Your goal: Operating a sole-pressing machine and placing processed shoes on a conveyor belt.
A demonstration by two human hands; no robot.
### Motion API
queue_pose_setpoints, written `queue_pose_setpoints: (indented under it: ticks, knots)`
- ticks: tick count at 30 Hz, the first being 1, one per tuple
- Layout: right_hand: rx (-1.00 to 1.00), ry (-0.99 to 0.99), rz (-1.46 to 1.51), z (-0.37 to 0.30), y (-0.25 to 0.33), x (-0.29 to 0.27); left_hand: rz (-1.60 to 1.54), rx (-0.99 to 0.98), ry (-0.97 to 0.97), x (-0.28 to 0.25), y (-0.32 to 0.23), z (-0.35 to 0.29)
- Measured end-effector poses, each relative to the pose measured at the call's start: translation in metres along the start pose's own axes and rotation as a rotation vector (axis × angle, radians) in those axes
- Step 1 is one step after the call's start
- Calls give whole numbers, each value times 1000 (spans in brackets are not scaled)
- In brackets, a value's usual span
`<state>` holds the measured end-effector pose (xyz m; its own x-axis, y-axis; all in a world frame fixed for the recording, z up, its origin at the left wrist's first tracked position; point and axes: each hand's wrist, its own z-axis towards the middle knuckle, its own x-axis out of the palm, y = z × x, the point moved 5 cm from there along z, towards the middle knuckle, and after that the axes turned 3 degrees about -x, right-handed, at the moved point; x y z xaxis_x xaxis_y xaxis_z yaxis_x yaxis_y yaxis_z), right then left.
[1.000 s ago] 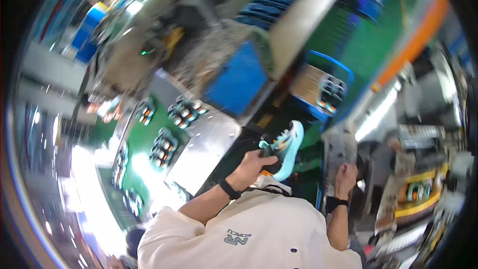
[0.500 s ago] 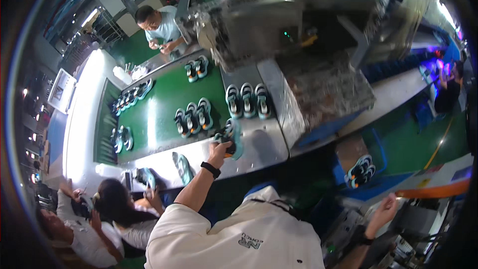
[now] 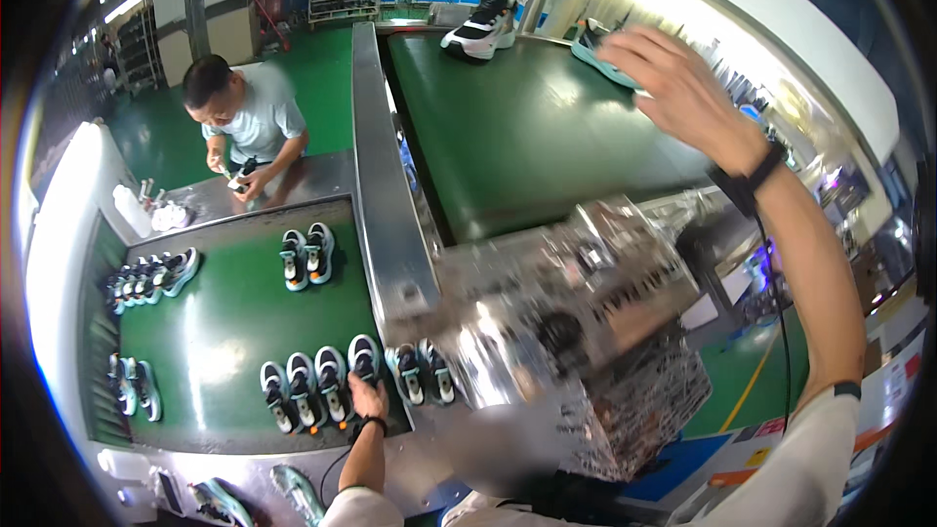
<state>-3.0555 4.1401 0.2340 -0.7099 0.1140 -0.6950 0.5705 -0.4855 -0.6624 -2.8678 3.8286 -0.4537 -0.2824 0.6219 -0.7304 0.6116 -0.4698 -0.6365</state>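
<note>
My left hand (image 3: 367, 400) is closed round the near end of a black-and-white sneaker (image 3: 364, 356) with a pale teal sole, at the right end of a row on the lower green belt. Several similar sneakers (image 3: 304, 388) stand to its left, toes pointing away. Just right of the hand, two more sneakers (image 3: 410, 374) rest by the machine's edge. My right hand (image 3: 669, 88) is raised over the upper belt, its fingers stretched out and loosely apart. Behind those fingers a teal-soled shoe (image 3: 603, 57) is partly hidden; I see no grip on it.
A black-and-white sneaker (image 3: 478, 29) stands on the upper green belt (image 3: 527, 137). Between the belts runs a metal rail (image 3: 386, 224), with a plastic-wrapped machine (image 3: 556, 312) to its right. Across the lower belt, a person (image 3: 244, 127) handles a small item. Other shoes (image 3: 151, 278) line the left side.
My view has swung upward and to the right. The left hand has brought its sneaker onto the belt beside the row. My right hand has risen from the lower right to the upper belt.
</note>
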Motion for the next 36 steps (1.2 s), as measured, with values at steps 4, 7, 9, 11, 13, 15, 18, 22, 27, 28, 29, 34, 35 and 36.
queue_pose_setpoints:
  ticks: [4,7,9,11,13,15,18,22,27,28,29,34,35,36]
  knots:
    - [-111,10,-140,121,-31,121,-141,-5,-26,-5,21,4]
    - [-118,163,-295,178,-45,191,-144,91,-111,-20,5,-2]
    - [-169,174,-323,197,-51,214,-133,76,-123,-23,0,-2]
    - [-162,138,-196,200,-67,229,-172,66,-90,-23,-1,-1]
    - [-161,60,-298,181,-88,226,-190,103,-85,-17,-15,-1]
    - [-58,72,-193,168,-81,198,-244,29,-72,-13,-1,1]
    - [197,138,-73,116,-81,139,-171,35,16,30,68,22]
    - [519,-117,152,15,-76,4,390,919,-138,30,98,31]
    - [840,-274,379,-184,-25,-166,-859,177,768,-46,-110,-104]
    - [921,-332,521,-215,1,-184,-945,-73,1039,-69,-150,-166]
    - [1006,-385,552,-246,24,-198,-874,295,1439,-62,-144,-193]
    - [1346,-201,414,-394,164,-253,-595,622,1982,-142,-321,-407]
    - [1409,-236,448,-413,192,-267,-727,648,1948,-150,-341,-435]
    - [1517,-258,493,-428,218,-275,-750,586,2016,-139,-350,-461]
